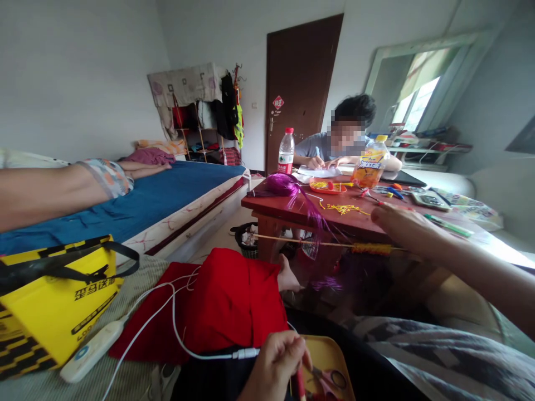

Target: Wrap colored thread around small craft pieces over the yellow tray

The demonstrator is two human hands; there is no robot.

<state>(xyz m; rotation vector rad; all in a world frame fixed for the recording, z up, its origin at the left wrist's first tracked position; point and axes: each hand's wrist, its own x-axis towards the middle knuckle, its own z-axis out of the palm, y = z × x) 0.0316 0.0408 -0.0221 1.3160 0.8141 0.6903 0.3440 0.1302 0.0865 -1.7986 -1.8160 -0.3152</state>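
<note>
My left hand (278, 359) is low in the middle with its fingers curled closed; whatever they may hold is hidden. Just beside it lies a yellow tray (345, 367) with a pair of pink-handled scissors (328, 380) and a red stick-like piece (298, 384). A white cable (179, 328) with a thick connector runs up to this hand. From the right, my right hand (390, 223) reaches over the near edge of the red-brown table (288, 206); its fingers are mostly hidden. Thin yellow stems (345, 209) lie left of it, and a stick with yellow fringe (371, 248) is below.
Purple strands (286, 186) hang over the table's edge near a red tray (328, 189), a water bottle (286, 153) and an orange drink bottle (370, 164). Across the table a person (311, 147) writes. Left are a yellow bag (71, 306), red cloth (229, 301) and a bed (188, 178) with someone's leg.
</note>
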